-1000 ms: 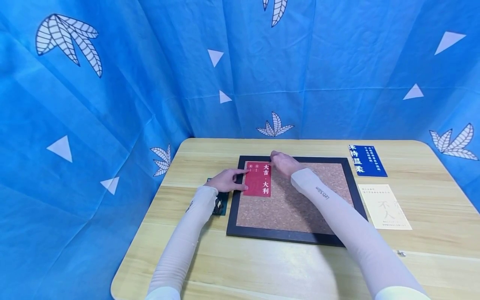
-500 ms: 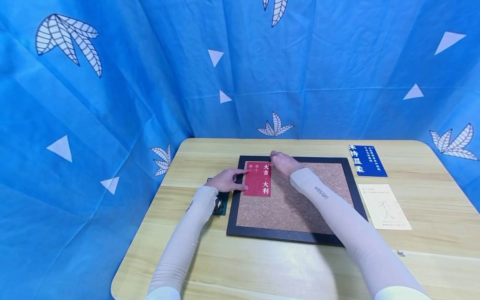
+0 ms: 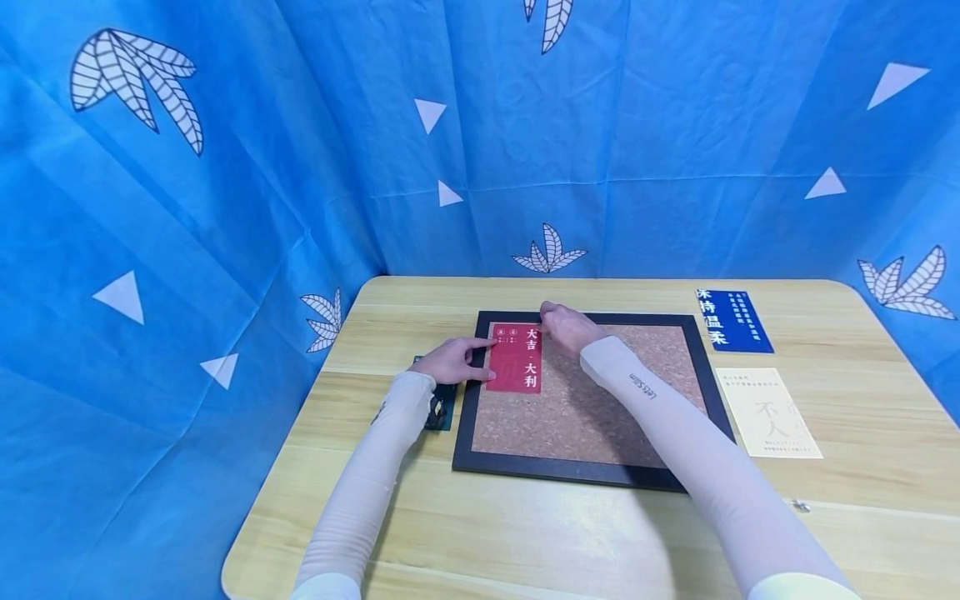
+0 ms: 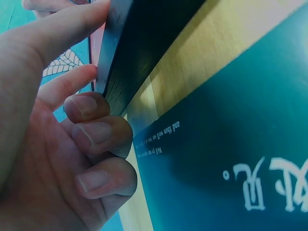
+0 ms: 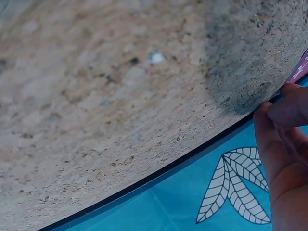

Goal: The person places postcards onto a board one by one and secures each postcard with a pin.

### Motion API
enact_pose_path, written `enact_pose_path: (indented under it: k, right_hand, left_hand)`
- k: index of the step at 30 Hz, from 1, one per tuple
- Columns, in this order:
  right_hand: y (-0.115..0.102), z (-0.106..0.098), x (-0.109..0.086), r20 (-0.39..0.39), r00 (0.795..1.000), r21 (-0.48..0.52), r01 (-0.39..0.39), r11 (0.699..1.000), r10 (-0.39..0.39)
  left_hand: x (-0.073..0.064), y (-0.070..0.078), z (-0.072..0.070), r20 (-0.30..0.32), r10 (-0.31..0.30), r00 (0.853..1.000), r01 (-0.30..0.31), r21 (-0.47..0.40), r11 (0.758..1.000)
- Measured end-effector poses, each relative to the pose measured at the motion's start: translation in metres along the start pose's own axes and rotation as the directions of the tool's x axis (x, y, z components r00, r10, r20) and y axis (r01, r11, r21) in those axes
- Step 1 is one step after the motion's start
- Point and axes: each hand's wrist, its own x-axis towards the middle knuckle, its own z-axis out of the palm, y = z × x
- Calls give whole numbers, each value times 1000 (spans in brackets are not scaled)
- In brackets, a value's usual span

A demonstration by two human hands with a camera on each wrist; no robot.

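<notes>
A red card (image 3: 513, 367) with white characters lies at the upper left of a black-framed cork board (image 3: 555, 433). From the left side, my left hand (image 3: 448, 361) rests extended thumb and index finger on the card's left edge. Its other fingers are bent beside the black frame (image 4: 139, 48) in the left wrist view. My right hand (image 3: 568, 327) is at the card's upper right corner, fingers bent and bunched together. In the right wrist view, the fingertips (image 5: 288, 88) meet the card's corner (image 5: 299, 72); I cannot tell whether they pinch anything small.
A dark teal card (image 4: 216, 139) lies partly under my left wrist, left of the board. To the board's right are a blue card (image 3: 738, 323) and a cream card (image 3: 772, 417). A tiny shiny object (image 3: 802, 506) lies nearer on the wooden table (image 3: 465, 533). Blue curtains (image 3: 660, 125) surround it.
</notes>
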Motion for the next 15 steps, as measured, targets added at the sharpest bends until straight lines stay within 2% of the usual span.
enact_pose_path:
  k: [7,15]
  right_hand:
    - [1,1,0,-9,1000,17,1,1000,0]
    - [2,2,1,-7,1000,-17,18,1000,-19]
  left_hand:
    - [1,0,1,-8,-3,1000,3,14,1000]
    - [0,1,0,-5,1,1000,-1,16,1000]
